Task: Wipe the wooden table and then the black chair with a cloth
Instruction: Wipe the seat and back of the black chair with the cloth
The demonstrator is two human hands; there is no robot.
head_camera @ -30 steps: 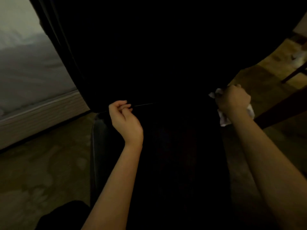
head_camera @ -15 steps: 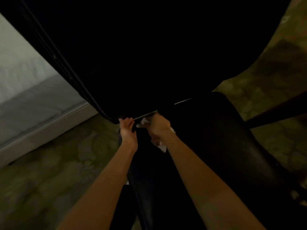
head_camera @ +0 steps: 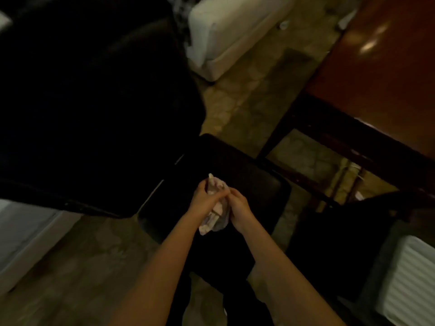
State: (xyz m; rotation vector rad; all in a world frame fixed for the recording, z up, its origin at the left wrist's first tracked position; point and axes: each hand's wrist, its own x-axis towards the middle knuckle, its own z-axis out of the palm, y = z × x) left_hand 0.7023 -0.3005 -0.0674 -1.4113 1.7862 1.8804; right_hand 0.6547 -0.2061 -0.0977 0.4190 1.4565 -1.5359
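Note:
The black chair fills the left of the view, its tall backrest (head_camera: 94, 102) dark and its seat (head_camera: 249, 184) lying under my hands. A crumpled white cloth (head_camera: 215, 214) is bunched between both palms above the seat. My left hand (head_camera: 203, 200) grips the cloth from the left, fingers curled over its top. My right hand (head_camera: 239, 209) holds it from the right. The wooden table (head_camera: 376, 74) shines reddish-brown at the upper right, apart from both hands.
A white mattress or cushion (head_camera: 226, 31) lies on the floor at the top centre. The table's dark leg and rails (head_camera: 294, 128) run beside the chair seat. A white ribbed radiator (head_camera: 409, 283) sits at the lower right. Patterned floor shows between chair and table.
The view has swung right, bringing the table into sight. Both hands left the gap under the backrest and came together over the seat, with the left hand now also on the cloth.

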